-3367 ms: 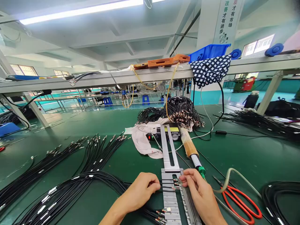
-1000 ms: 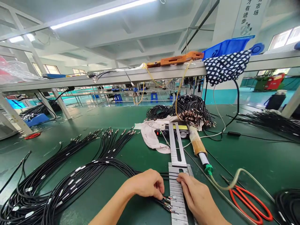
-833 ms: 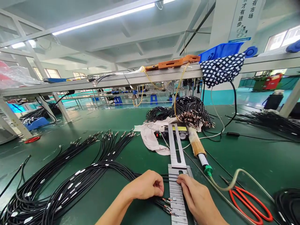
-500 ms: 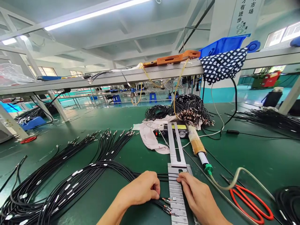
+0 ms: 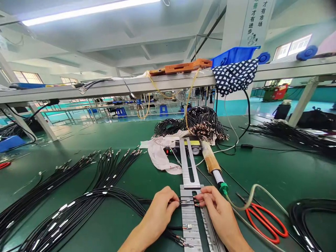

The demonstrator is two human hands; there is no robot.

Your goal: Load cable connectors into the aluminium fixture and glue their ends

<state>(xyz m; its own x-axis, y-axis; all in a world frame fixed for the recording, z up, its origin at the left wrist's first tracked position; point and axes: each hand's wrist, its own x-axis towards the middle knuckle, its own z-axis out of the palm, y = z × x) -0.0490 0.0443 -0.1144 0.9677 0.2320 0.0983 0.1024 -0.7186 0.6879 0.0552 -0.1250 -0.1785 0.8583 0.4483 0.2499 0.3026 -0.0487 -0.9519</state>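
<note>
My left hand (image 5: 160, 212) is closed in a pinch on thin black cables (image 5: 187, 202) at the left edge of a slotted metal fixture (image 5: 189, 219). The cables lie across the fixture's upper slots. On the far side, my right hand (image 5: 219, 214) pinches their ends, where small reddish tips show between thumb and fingers. Nearer me, other cable ends with metal connectors (image 5: 187, 226) rest on lower slots. A long bundle of black cables (image 5: 105, 191) with white labels runs in from the left, partly hidden behind my left hand.
Right of the fixture lie red-handled scissors (image 5: 265, 218) and a glue syringe (image 5: 215, 171) with a green tip and hose. Behind stand a black control box (image 5: 175, 149), a pale cloth (image 5: 160, 157) and coiled cables (image 5: 201, 120). A metal shelf rail (image 5: 175, 81) crosses above the bench.
The view has turned right. My left hand has moved closer to the fixture's upper slots, and my right hand's fingers now pinch the cable ends at its right edge.
</note>
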